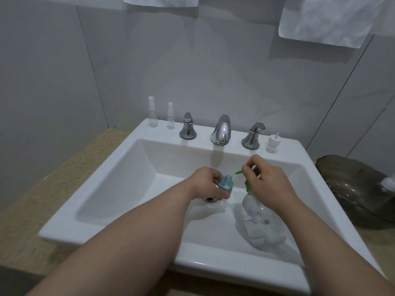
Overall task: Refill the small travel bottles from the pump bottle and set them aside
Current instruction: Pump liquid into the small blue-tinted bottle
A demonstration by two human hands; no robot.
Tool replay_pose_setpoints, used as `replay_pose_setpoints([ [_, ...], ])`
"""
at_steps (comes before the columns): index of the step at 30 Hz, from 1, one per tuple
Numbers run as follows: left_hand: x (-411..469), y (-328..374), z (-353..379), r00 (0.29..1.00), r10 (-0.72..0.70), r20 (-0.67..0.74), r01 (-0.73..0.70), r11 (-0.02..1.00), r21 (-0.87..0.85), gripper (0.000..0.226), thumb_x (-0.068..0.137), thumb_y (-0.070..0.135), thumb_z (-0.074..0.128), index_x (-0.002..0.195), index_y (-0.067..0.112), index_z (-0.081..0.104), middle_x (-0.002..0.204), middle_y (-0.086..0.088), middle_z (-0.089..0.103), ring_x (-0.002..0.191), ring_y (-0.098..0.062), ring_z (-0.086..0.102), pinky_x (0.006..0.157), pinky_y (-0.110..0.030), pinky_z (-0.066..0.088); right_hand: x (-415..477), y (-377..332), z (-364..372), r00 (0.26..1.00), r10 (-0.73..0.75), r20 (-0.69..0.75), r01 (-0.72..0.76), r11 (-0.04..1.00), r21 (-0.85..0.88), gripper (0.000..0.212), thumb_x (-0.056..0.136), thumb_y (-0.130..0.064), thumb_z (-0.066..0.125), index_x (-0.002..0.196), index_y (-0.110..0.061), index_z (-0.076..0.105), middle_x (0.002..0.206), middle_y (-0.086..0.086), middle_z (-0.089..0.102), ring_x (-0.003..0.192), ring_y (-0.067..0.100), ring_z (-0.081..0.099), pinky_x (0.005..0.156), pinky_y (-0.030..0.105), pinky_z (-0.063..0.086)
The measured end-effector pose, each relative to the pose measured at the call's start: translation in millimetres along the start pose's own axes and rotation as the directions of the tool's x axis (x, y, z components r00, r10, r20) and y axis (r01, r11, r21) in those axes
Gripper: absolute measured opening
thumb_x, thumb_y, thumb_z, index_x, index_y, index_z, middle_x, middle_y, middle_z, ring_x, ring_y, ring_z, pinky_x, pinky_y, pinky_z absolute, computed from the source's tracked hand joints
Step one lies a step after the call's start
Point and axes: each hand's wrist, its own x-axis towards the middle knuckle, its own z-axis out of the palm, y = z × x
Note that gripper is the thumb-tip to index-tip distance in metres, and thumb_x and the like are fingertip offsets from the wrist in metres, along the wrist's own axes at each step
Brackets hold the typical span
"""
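The left hand (206, 184) curls its fingers round the small see-through blue travel bottle (226, 185), cap off, low in the white sink (136, 159). The right hand (265, 178) grips, with bent fingers, the green top (239, 172) of the round clear pump bottle (260, 221) standing just beside it. This looks like the filling step: next, get the open neck under the spout, then push down slowly.

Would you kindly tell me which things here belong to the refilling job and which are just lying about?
Job:
blue bottle, held in the left hand
pump bottle, its pump gripped by the right hand
tall spray bottle
short spray bottle
white cap, probably

Lying about:
tap
dark dish
towel
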Motion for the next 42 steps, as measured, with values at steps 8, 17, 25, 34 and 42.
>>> replay_pose_setpoints([
  [8, -1.7, 4.4, -1.1, 1.000, 0.019, -0.004, -0.019, 1.000, -0.004, 0.046, 0.074, 0.019, 0.092, 0.116, 0.016, 0.073, 0.092, 0.011, 0.072, 0.085, -0.008, 0.071, 0.072, -0.014, 0.054, 12.1, 5.0, 16.5, 0.991, 0.128, -0.035, -0.124, 0.987, 0.100, 0.017, 0.099, -0.044, 0.062, 0.090, -0.031, 0.055, 0.072, -0.003, 0.073, 0.062, 0.014, 0.071, 0.070, 0.044, 0.059],
  [17, -2.6, 7.1, -0.9, 1.000, 0.016, -0.006, -0.016, 1.000, -0.023, 0.045, 0.075, 0.015, 0.091, 0.116, 0.012, 0.072, 0.088, 0.011, 0.071, 0.075, -0.002, 0.067, 0.057, -0.005, 0.047, 22.9, 2.6, 16.6, 0.942, 0.331, 0.054, -0.327, 0.942, -0.082, 0.045, 0.097, -0.062, 0.039, 0.089, -0.022, 0.058, 0.078, -0.004, 0.076, 0.075, 0.021, 0.067, 0.076, 0.038, 0.056],
  [25, -4.1, 10.8, 0.6, 1.000, 0.013, -0.010, -0.013, 1.000, -0.016, 0.048, 0.072, 0.018, 0.094, 0.115, 0.015, 0.074, 0.089, 0.011, 0.072, 0.067, 0.002, 0.067, 0.058, -0.009, 0.048, 25.9, 1.5, 13.8, 0.818, 0.477, 0.321, -0.549, 0.814, 0.190, 0.089, 0.106, -0.062, 0.012, 0.086, 0.001, 0.071, 0.073, 0.021, 0.076, 0.056, 0.029, 0.055, 0.062, 0.035, 0.040],
  [34, -10.2, 19.4, -1.9, 1.000, 0.009, -0.008, -0.010, 0.993, -0.117, 0.041, 0.073, 0.006, 0.091, 0.109, 0.007, 0.074, 0.079, 0.005, 0.071, 0.053, -0.001, 0.065, 0.055, -0.013, 0.050, 30.4, -0.9, 16.8, 0.845, 0.478, 0.240, -0.505, 0.861, 0.064, 0.060, 0.102, -0.053, 0.024, 0.094, -0.007, 0.062, 0.109, 0.017, 0.068, 0.095, 0.033, 0.063, 0.092, 0.041, 0.052],
  [42, -11.6, 19.9, -2.9, 1.000, -0.007, 0.004, 0.007, 0.995, -0.103, 0.042, 0.070, 0.005, 0.092, 0.108, 0.005, 0.074, 0.079, -0.001, 0.073, 0.053, -0.007, 0.064, 0.053, -0.017, 0.049, 24.3, -4.9, 19.7, 0.818, 0.503, 0.279, -0.497, 0.862, -0.100, 0.085, 0.098, -0.075, 0.010, 0.093, -0.008, 0.061, 0.089, 0.013, 0.065, 0.081, 0.030, 0.064, 0.085, 0.039, 0.054],
])
